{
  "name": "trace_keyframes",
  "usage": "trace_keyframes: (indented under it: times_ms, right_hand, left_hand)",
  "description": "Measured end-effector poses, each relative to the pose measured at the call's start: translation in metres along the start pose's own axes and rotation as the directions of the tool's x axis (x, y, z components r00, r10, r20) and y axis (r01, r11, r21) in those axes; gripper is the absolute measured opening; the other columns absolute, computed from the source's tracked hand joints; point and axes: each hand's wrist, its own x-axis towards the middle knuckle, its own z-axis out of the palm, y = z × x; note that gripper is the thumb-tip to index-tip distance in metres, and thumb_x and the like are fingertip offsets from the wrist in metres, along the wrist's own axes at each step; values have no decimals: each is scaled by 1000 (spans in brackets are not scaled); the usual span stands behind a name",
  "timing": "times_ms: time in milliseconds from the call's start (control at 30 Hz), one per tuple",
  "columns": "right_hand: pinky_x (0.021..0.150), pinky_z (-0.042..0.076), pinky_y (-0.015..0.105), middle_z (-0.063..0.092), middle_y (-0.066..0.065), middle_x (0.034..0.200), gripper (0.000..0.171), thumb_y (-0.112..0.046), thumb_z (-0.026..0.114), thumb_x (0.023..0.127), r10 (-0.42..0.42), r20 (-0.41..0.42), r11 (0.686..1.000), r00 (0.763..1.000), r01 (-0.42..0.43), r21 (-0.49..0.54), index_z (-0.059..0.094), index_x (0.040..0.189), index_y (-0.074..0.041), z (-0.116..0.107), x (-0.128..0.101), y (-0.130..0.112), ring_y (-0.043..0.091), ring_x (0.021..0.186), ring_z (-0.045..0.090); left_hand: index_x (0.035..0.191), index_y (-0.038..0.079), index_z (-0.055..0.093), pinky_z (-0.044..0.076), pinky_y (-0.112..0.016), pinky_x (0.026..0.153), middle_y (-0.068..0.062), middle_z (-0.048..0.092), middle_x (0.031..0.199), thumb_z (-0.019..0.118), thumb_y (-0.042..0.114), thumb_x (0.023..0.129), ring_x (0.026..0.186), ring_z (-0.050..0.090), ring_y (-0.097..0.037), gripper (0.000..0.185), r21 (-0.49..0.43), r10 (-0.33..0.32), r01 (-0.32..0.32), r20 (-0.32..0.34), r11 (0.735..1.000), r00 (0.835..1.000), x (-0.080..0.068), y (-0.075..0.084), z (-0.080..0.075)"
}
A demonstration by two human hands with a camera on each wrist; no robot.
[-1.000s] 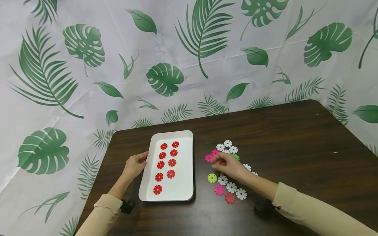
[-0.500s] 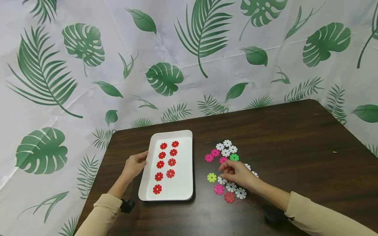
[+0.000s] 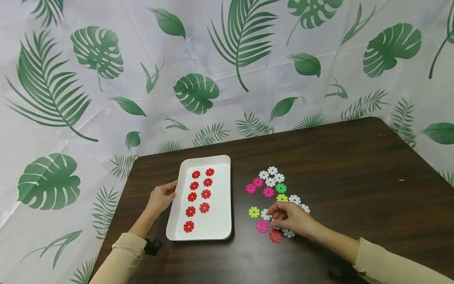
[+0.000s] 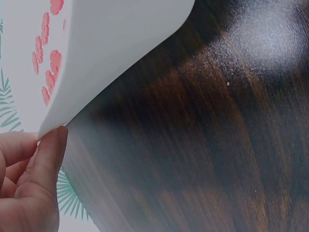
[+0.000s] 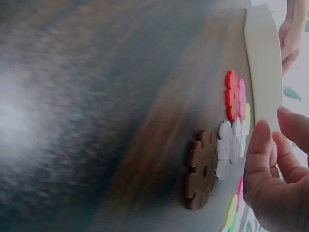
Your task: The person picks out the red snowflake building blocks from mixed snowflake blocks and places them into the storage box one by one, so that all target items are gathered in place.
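My left hand (image 3: 161, 198) grips the left rim of a white tray (image 3: 218, 221) that carries several red discs (image 3: 206, 193) in two columns. In the left wrist view a fingertip (image 4: 53, 145) touches the tray (image 4: 120, 38) at its edge. My right hand (image 3: 289, 219) hovers low over loose discs right of the tray, fingers curled, nothing visibly between them. Its fingertips are beside a white disc (image 3: 266, 214). A pink disc (image 3: 262, 226) and a red disc (image 3: 275, 235) lie just in front. In the right wrist view the curled right hand (image 5: 275, 179) is next to white discs (image 5: 227, 150).
More white, pink, green and yellow discs (image 3: 271, 182) are scattered behind my right hand on the dark wooden table (image 3: 354, 177). A brown disc (image 5: 200, 169) lies near the white ones. A leaf-print cloth (image 3: 213, 79) hangs behind the table.
My right hand has drawn back from the far pink and green discs toward the near white and red ones. The left hand and the tray have stayed put.
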Motion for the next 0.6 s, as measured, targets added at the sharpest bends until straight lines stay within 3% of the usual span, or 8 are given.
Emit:
trace_keyframes:
  times_ms: [267,600]
  right_hand:
    - [63,52,20,62,4,80,24,-4,74,75,-80,16,995,997,81,-55,65,96,1,4,-7,2,2,72,55]
    - [59,51,20,60,2,81,22,-4,76,74,-175,5,974,985,173,-146,66,93,-2,9,-14,4,2,71,54]
  left_hand:
    - [132,-3,51,51,-43,87,-26,57,125,54,-4,88,104,61,-36,44,-3,-30,30,12,1000,999,1,-1,-1]
    - [132,-3,51,51,-43,88,-26,57,125,55,-4,88,104,61,-36,44,2,-19,19,14,1000,1000,1,0,-1]
